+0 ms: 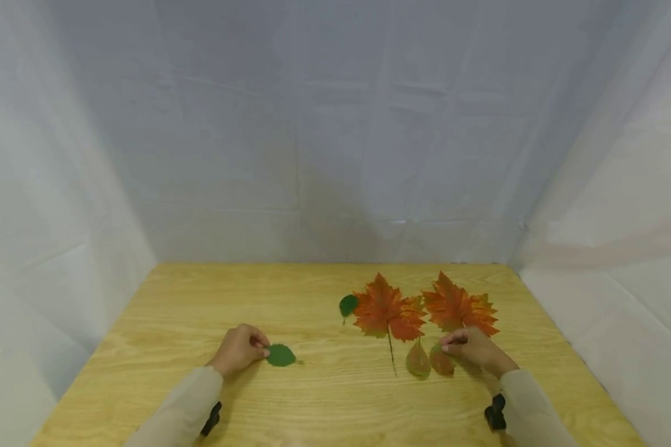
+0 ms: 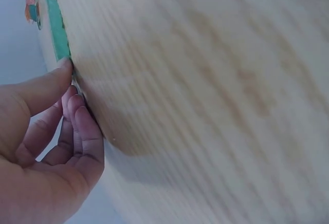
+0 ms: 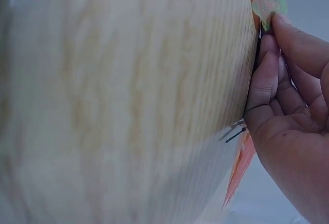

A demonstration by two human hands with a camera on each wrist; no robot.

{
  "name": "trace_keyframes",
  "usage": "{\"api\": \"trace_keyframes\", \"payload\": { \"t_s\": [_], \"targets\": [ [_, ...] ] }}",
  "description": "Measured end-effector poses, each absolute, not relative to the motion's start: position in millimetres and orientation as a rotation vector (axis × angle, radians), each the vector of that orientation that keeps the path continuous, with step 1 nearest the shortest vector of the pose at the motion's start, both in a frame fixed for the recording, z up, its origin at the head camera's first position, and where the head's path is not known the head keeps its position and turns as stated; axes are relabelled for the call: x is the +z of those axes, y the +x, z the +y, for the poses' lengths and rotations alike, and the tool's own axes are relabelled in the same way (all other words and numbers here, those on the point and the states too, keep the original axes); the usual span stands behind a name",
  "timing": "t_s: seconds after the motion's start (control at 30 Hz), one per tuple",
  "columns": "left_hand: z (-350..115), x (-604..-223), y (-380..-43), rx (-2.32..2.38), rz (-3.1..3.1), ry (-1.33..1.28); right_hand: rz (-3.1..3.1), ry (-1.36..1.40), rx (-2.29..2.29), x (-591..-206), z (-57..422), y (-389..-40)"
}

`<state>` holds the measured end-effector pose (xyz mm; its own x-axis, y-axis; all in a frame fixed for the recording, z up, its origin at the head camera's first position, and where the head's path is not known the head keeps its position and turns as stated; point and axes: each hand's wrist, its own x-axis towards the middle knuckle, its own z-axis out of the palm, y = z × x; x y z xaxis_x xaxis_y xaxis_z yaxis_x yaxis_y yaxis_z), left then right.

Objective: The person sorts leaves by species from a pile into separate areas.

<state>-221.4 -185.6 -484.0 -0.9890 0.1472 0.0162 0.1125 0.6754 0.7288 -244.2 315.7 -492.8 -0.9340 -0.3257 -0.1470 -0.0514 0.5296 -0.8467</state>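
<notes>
Pinching the green leaf (image 1: 281, 355) with the left hand (image 1: 240, 349), left half of the wooden table (image 1: 201, 298), and the mottled leaf (image 1: 443, 362) with the right hand (image 1: 476, 349), just beside its lookalike (image 1: 418, 360). Go light on those 2 edges tbh, avoid creasing.

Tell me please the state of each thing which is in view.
Left grip: pinching
Right grip: pinching
Serrated green leaf: pinched at one end
Small green leaf: lying unheld
Left orange leaf: spread out, unheld
Right orange leaf: spread out, partly hidden
Left brownish leaf: lying unheld
Right brownish leaf: pinched
Pale backdrop: upright, creased
</notes>
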Motion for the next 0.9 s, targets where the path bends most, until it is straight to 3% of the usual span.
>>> {"api": "trace_keyframes", "payload": {
  "t_s": [0.37, 0.9],
  "targets": [
    [-187.8, -486.8, -227.1, 1.280, 2.744, 0.164, 2.496, -0.316, -1.354, -493.0, 315.8, -243.5],
    [-207.6, -468.2, -237.7, 1.236, 2.789, 0.628, 2.446, -0.359, -1.379, -491.4, 316.5, -243.9]
  ]
}}
